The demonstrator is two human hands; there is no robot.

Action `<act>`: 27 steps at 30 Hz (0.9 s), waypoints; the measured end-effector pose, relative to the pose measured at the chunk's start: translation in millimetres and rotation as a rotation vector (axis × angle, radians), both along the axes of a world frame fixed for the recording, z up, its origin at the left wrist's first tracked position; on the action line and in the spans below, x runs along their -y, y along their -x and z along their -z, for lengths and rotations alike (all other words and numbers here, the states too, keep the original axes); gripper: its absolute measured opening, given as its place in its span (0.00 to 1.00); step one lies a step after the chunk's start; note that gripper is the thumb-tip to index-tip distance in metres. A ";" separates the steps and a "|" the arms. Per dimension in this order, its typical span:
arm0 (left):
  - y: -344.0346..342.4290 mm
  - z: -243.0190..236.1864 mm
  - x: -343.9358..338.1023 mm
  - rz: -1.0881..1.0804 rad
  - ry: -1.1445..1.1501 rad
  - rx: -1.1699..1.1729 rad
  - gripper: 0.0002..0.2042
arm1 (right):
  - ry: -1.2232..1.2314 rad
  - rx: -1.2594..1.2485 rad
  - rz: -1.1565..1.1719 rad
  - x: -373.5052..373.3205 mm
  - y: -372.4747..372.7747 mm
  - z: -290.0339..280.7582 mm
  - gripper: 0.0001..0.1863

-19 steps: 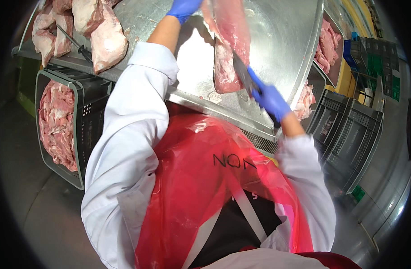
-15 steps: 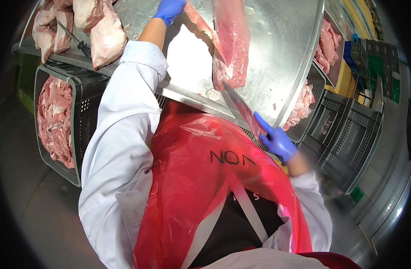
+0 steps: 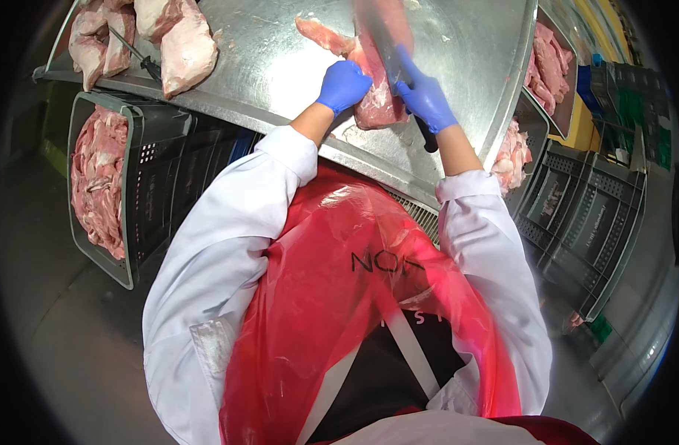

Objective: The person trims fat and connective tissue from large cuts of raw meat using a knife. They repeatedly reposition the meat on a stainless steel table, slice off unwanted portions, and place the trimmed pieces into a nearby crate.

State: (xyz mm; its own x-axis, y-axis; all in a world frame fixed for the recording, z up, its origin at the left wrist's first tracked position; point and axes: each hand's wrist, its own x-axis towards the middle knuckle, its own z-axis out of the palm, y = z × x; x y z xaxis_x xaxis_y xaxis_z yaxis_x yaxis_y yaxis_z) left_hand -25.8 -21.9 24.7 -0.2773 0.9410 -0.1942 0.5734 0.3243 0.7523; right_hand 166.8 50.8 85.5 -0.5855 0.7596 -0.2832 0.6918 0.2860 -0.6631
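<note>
A long pink pork loin (image 3: 381,111) lies lengthwise on the metal worktable, its near end close to the front edge. From its left side a thin strip of meat (image 3: 323,34) sticks out, apparently still joined to it. My left hand (image 3: 342,86), in a blue glove, is closed on the loin's left edge, fingertips hidden. In my right hand (image 3: 428,100), also blue-gloved, is a knife (image 3: 390,55). Its wide blade, blurred, points away over the loin's right side, and the black handle end shows below the fist.
Large pale cuts of meat (image 3: 189,52) and a sharpening steel (image 3: 134,50) lie at the table's far left. A grey crate (image 3: 136,200) of trimmings stands below them. At right are a tray of meat (image 3: 551,70), another bin of trimmings (image 3: 511,157) and dark crates (image 3: 584,215).
My left hand has let go of the strip's far end and come back to the loin's near left edge. My right hand has moved up with the knife, swinging the blade over the loin.
</note>
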 end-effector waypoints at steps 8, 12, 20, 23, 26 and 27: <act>-1.5 -6.8 19.6 -0.344 -0.079 0.734 0.08 | 0.005 0.098 -0.042 112.5 -46.3 -6.7 0.43; 16.0 -0.3 8.7 -0.111 -0.066 0.276 0.06 | -0.146 0.124 0.034 87.7 6.6 9.4 0.43; 55.4 -12.6 19.5 -0.120 0.098 0.307 0.04 | 0.039 0.086 -0.075 215.3 -103.9 -32.9 0.40; 27.2 -11.1 8.5 -0.365 -0.034 0.747 0.07 | 0.118 0.096 0.115 203.5 -97.4 -64.1 0.40; 29.4 29.2 -7.3 -0.187 -0.036 0.567 0.14 | -0.110 -0.078 0.184 148.7 -42.6 -45.0 0.40; 33.0 44.2 -12.3 -0.073 -0.008 0.403 0.16 | -0.185 -0.037 0.168 127.5 -21.1 -37.6 0.40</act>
State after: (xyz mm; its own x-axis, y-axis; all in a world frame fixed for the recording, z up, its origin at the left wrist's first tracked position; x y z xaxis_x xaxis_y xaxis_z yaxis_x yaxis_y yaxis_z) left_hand -58.8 -9.6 -19.5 -0.2468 0.9235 -0.2936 0.2081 0.3464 0.9147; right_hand 187.9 -76.7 123.0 -0.4543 0.8839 -0.1113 0.7159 0.2879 -0.6361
